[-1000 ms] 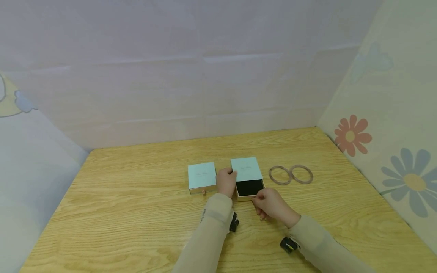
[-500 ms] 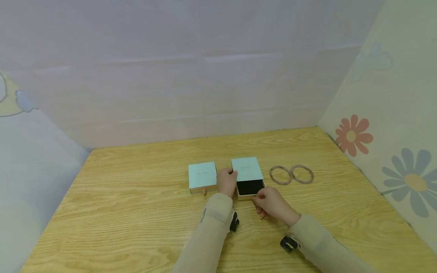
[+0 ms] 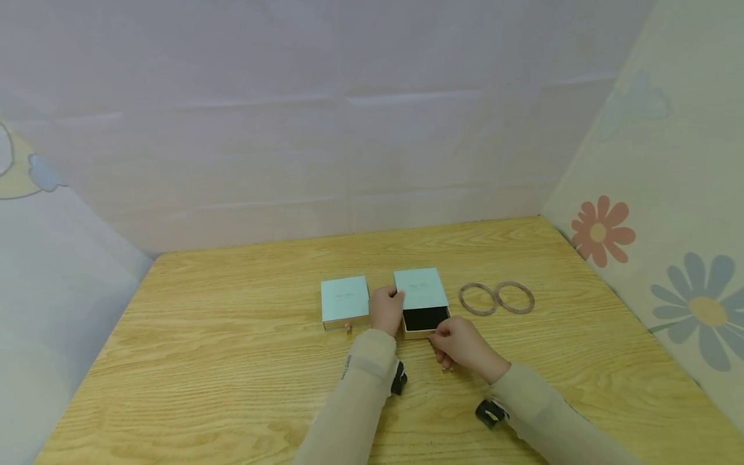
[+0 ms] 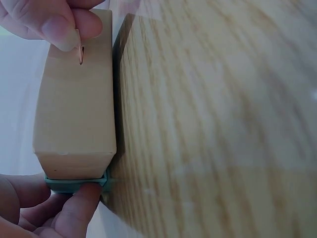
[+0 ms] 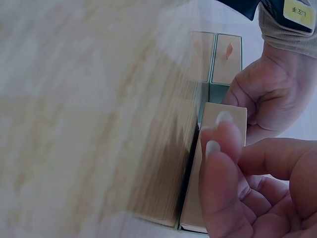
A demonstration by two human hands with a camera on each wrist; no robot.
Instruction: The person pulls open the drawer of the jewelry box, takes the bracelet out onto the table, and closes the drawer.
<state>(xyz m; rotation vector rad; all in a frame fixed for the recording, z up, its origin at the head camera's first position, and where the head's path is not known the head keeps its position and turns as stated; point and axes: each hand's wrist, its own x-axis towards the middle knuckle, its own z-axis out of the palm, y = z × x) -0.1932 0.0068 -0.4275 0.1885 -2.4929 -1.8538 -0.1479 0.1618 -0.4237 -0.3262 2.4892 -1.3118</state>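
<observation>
A pale mint drawer box (image 3: 420, 288) lies on the table with its beige drawer (image 4: 77, 109) partly pulled out toward me, its black lining (image 3: 426, 318) showing. My left hand (image 3: 386, 310) holds the box's mint sleeve at its left side. With thumb and finger, my right hand (image 3: 463, 349) pinches the small pink ribbon pull (image 4: 80, 49) on the drawer front. In the right wrist view, fingers hide that pull. A second mint box (image 3: 344, 299) stands just left of the left hand, its drawer in and its ribbon tab (image 5: 229, 51) showing.
Two brownish-pink ring bangles (image 3: 478, 299) lie side by side, right of the held box. The wooden table (image 3: 232, 361) meets a pale cloth wall (image 3: 349, 161) at the back and a flowered wall (image 3: 668, 226) at the right.
The drawer front has slid very slightly into the sleeve, and my right hand has moved forward a little with it. My left hand, the second box and the bangles look unchanged.
</observation>
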